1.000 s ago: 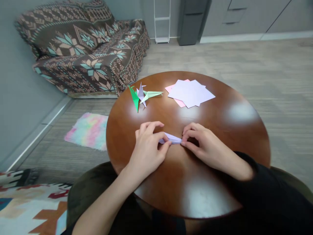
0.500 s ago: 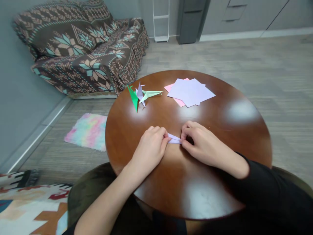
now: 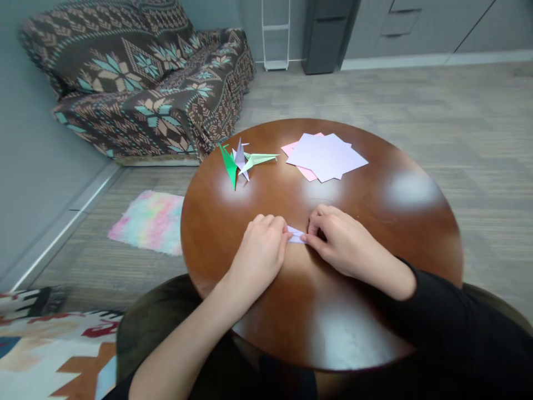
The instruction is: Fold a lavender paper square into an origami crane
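A small folded lilac paper piece [image 3: 297,235] lies on the round brown wooden table [image 3: 375,222], pinched at both ends. My left hand [image 3: 260,253] covers its left end with curled fingers. Pressing the right end is my right hand [image 3: 343,244], thumb and fingers closed on the paper. Only a short strip of the paper shows between the two hands.
Folded paper cranes in green, lilac and pale mint [image 3: 241,159] sit at the table's far left. A stack of lilac and pink square sheets [image 3: 325,156] lies at the far middle. A patterned sofa [image 3: 137,78] and a pastel rug [image 3: 149,221] are on the left.
My left hand closed from spread fingers into a fist over the paper and slid right; the hands drew closer, so less of the lilac paper shows.
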`<state>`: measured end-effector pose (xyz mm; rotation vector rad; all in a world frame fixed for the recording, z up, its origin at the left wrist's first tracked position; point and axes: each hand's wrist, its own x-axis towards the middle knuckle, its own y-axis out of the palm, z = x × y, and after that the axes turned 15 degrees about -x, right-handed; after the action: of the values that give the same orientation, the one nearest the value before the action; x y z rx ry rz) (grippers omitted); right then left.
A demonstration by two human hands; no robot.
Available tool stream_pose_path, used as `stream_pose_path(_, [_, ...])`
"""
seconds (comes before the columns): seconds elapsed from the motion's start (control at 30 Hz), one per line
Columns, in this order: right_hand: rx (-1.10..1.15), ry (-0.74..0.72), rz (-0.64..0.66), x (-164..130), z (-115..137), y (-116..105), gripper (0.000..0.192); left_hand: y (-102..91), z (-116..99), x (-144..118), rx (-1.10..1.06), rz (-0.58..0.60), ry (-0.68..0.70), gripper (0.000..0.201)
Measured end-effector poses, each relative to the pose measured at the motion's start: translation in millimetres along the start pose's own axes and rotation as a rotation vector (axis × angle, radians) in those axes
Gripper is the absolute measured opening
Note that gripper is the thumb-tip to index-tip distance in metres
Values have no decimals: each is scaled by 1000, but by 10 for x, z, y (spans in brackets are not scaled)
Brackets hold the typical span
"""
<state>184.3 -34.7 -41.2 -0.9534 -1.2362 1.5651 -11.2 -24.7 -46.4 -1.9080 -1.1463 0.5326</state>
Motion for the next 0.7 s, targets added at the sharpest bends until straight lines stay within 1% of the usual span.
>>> stream_pose_path(0.07, [2, 16, 12, 5, 1, -10, 22, 3, -12, -12, 11, -41, 14, 16])
stream_pose_path(0.13, [0, 43, 13, 9, 1, -18, 20, 4, -19, -25, 9, -84, 71, 12])
stream_pose_path(0.17, [-4, 54, 8, 12, -1, -22, 18, 4, -18, -32, 6, -83, 117, 13])
stream_pose_path(0.23, [-8, 67, 4, 19, -14, -33, 16, 8, -12, -41, -5, -39, 198, 19])
stream_pose_path(0.3, [7, 62, 22, 24, -49, -53, 14, 14, 0, -49, -16, 9, 237, 25])
stream_pose_path(0.33, [18, 55, 40, 23, -77, -67, 13, 18, 5, -53, -16, 15, 242, 27])
stream_pose_path(0.47, [78, 43, 137, -19, -244, -146, 11, 37, 7, -70, 15, -11, 270, 30])
stream_pose_path(0.6, [210, 53, 258, -100, -394, -234, 11, 44, 20, -70, 23, -31, 310, 31])
stream_pose_path(0.63, [241, 54, 264, -115, -409, -248, 13, 41, 34, -64, 7, -36, 331, 31])
stream_pose_path(0.7, [291, 70, 231, -128, -406, -255, 16, 34, 75, -48, -42, -44, 382, 31])
